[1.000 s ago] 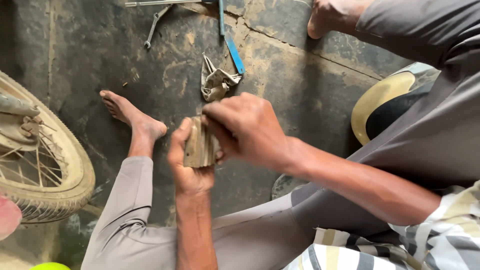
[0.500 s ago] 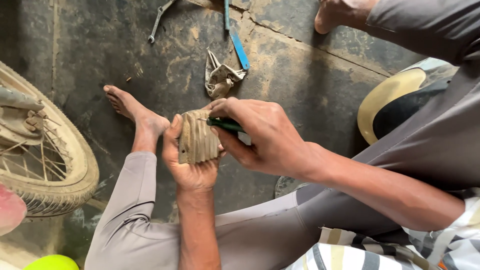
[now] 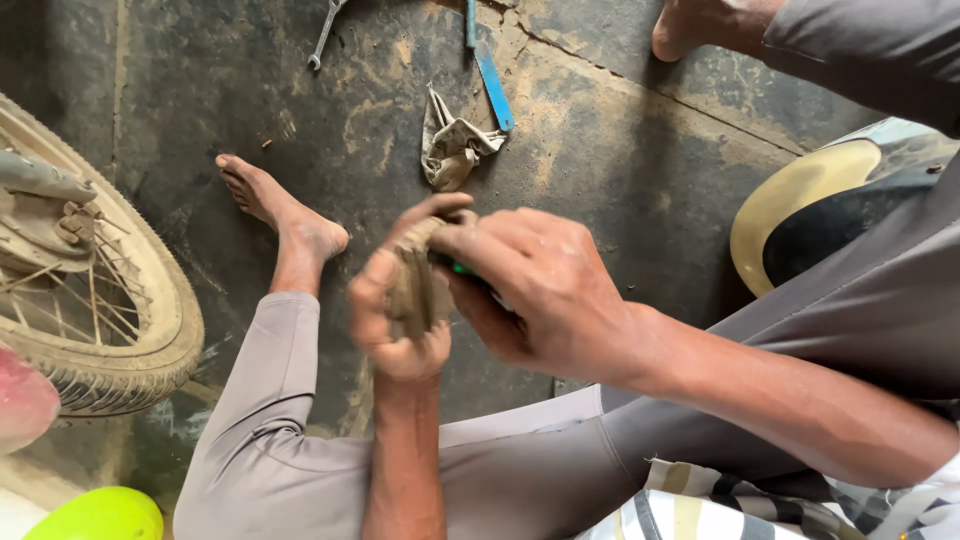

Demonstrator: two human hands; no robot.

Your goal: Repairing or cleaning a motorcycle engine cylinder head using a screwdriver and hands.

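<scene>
My left hand [image 3: 395,305] grips a dirty, ribbed, mud-coloured block [image 3: 418,290] upright above my lap. My right hand [image 3: 530,290] presses against the block's right side and holds a thin tool with a green handle [image 3: 459,268], of which only a sliver shows between the fingers. Both hands are blurred with motion. My bare left foot [image 3: 285,215] rests on the dark floor behind the hands.
A spoked motorcycle wheel [image 3: 110,320] stands at the left. A crumpled rag [image 3: 452,150], a blue-handled tool [image 3: 492,75] and a spanner [image 3: 325,35] lie on the stained concrete floor. A yellow and dark helmet [image 3: 810,215] sits at the right, another bare foot [image 3: 700,25] at top right.
My hands have stayed together on the block, and its ribbed face, plain to see half a second ago, is now blurred and mostly covered by fingers. The view has shifted slightly.
</scene>
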